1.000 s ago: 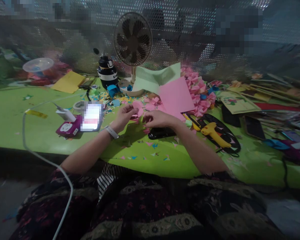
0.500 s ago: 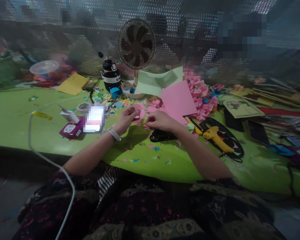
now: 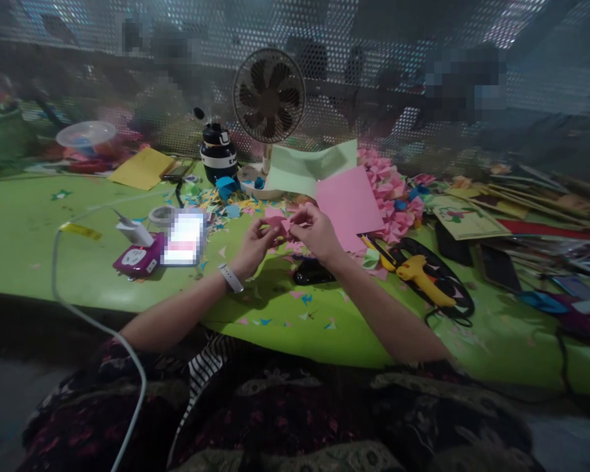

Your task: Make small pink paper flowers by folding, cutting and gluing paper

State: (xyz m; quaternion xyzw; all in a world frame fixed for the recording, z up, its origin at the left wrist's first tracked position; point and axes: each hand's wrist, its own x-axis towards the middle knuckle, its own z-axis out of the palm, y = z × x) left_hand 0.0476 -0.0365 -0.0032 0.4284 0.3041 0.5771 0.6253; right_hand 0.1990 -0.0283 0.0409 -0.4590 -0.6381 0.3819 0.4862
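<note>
Between my two hands is a small piece of pink paper (image 3: 278, 221), held above the green table (image 3: 270, 341). My left hand (image 3: 256, 244), with a white band at its wrist, pinches the paper from the left. Fingers of my right hand (image 3: 317, 235) close on its right edge; the fingertips partly hide it. Under my right hand lies a black object (image 3: 311, 272), mostly covered, its kind unclear. Just behind that hand rests a large pink sheet (image 3: 349, 203), leaning by a pale green sheet (image 3: 305, 170).
A yellow glue gun (image 3: 425, 278) lies on a black tray at right, near a heap of folded pink paper (image 3: 391, 196). At left are a lit phone (image 3: 183, 239), a purple power adapter (image 3: 135, 259) and a white cable (image 3: 96, 314). A fan (image 3: 269, 95) and bottle (image 3: 219, 154) stand behind.
My right hand has moved up and closer to my left, and its fingers now meet the pink paper. The paper looks more folded or curled than before. The view has shifted slightly.
</note>
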